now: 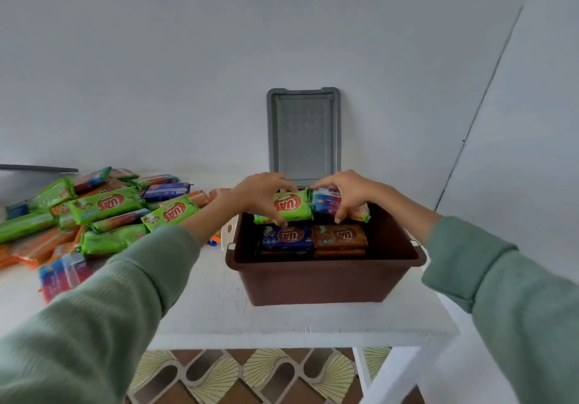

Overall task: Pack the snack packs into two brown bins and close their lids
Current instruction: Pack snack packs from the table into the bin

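A brown bin (316,281) stands on the white table, right of centre. Inside lie a blue snack pack (286,237) and a brown snack pack (341,236) on top of others. My left hand (261,195) grips a green snack pack (291,206) over the bin's far side. Beside it, my right hand (343,192) holds a blue-and-red snack pack (326,202). A grey lid (303,135) leans upright against the wall behind the bin. A pile of loose snack packs (94,212) covers the table's left part.
A white latch (228,234) sticks out at the bin's left side. A dark flat edge (37,169) shows at the far left by the wall. The table's front edge (282,337) runs below the bin, with patterned floor (244,375) underneath.
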